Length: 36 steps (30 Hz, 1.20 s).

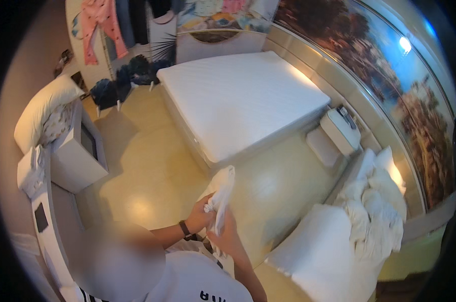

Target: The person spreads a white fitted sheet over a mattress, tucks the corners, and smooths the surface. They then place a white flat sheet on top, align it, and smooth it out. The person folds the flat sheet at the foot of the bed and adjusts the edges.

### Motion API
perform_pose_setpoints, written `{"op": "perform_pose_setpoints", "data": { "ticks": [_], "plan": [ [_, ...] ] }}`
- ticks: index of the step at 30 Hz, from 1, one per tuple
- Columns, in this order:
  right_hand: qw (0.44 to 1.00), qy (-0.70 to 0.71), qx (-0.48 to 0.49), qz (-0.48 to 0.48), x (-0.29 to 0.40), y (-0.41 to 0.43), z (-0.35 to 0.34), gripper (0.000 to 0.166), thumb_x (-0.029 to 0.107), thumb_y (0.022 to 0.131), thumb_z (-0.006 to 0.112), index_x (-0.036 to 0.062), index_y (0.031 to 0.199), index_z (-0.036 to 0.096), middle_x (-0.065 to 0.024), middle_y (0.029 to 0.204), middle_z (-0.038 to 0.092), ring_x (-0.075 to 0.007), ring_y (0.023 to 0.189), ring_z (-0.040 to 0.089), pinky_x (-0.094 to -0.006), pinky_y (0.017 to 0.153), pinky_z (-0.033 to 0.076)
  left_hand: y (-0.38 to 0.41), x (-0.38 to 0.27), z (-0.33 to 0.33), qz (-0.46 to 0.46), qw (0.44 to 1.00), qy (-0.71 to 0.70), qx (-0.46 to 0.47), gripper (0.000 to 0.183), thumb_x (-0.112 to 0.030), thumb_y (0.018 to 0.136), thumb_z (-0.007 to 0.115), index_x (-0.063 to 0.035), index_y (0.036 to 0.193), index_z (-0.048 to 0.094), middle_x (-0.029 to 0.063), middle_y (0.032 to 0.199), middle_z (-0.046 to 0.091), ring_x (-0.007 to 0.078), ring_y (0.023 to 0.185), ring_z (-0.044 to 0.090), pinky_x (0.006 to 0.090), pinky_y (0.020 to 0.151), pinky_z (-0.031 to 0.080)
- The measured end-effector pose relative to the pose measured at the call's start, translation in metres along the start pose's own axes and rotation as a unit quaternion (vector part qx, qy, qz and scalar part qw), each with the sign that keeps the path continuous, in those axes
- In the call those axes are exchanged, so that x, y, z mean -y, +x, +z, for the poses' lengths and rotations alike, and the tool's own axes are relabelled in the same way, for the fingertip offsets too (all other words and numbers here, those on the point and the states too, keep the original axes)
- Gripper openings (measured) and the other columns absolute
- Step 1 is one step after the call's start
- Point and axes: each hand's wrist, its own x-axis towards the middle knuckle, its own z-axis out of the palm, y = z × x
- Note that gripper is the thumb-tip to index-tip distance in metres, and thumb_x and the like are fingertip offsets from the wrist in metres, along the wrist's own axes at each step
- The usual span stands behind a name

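My left hand (202,216), with a dark watch (185,229) on its wrist, grips a bunched white cloth (223,188). Opposite it, my right hand (226,230) holds the same cloth lower down. One end of the fabric sticks up beyond my fingers, and a gathered part hangs below them. Both hands are in front of my white shirt (197,275), above the floor. Past the cloth stands a bed with a bare white mattress (243,102); the cloth's tip appears just short of its near corner.
White bedding (371,211) and a large pillow (318,245) are piled at the right. A nightstand (341,130) stands beside the bed. On the left, a pillow (43,109) rests on a white cabinet (77,162). Pink trousers (99,28) hang at the back.
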Motion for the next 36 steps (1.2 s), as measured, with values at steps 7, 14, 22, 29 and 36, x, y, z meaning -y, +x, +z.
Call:
{"op": "perform_pose_setpoints", "data": {
  "ticks": [7,14,22,29,36],
  "plan": [
    [0.978,-0.095,0.161,0.097,-0.027,0.109,-0.027,0.075,0.001,0.068,0.051,0.0016,0.134,0.016,-0.0264,0.133,0.024,-0.0362,0.124,0.025,-0.0367,0.097,0.029,0.098,0.015,-0.043,0.026,0.987,0.075,-0.143,0.049,0.006,0.07,0.053,-0.0002,0.118,0.044,0.0057,0.105,0.054,0.0127,0.094,0.052,0.027,0.082,0.043],
    [0.947,-0.051,0.28,0.15,-0.053,0.23,-0.058,0.054,-0.005,0.075,0.049,0.0032,0.127,0.037,-0.0152,0.117,0.051,-0.0222,0.108,0.049,-0.0293,0.089,0.038,0.164,-0.006,-0.076,0.007,0.977,-0.035,-0.212,0.048,0.001,0.073,0.056,-0.0003,0.119,0.043,0.0059,0.106,0.054,0.0121,0.094,0.051,0.0267,0.082,0.043],
    [0.915,0.1,0.324,0.217,-0.101,0.338,-0.058,0.039,-0.01,0.074,0.049,-0.0034,0.112,0.053,-0.0108,0.101,0.059,-0.0146,0.088,0.055,-0.0257,0.079,0.043,0.208,-0.021,-0.101,0.03,0.936,0.009,-0.351,0.05,0.001,0.071,0.054,0.0006,0.119,0.043,0.0066,0.108,0.052,0.0131,0.095,0.051,0.0276,0.084,0.042],
    [0.912,0.104,0.367,0.155,-0.15,0.446,-0.118,0.023,-0.005,0.078,0.054,-0.0071,0.1,0.057,-0.0101,0.089,0.061,-0.0133,0.076,0.056,-0.0241,0.07,0.046,0.284,-0.003,-0.086,0.104,0.879,0.002,-0.465,0.042,0.0,0.07,0.054,-0.0014,0.112,0.048,0.0039,0.095,0.056,0.0118,0.086,0.054,0.0268,0.076,0.045],
    [0.941,0.105,0.284,0.151,-0.196,0.58,-0.237,0.021,-0.006,0.077,0.052,-0.0054,0.097,0.058,-0.0079,0.086,0.061,-0.0128,0.076,0.055,-0.0246,0.069,0.045,0.365,-0.048,-0.062,0.108,0.839,0.118,-0.519,0.039,0.005,0.067,0.054,0.0001,0.106,0.052,0.0026,0.092,0.057,0.0115,0.082,0.055,0.0268,0.076,0.046]
  ]
}}
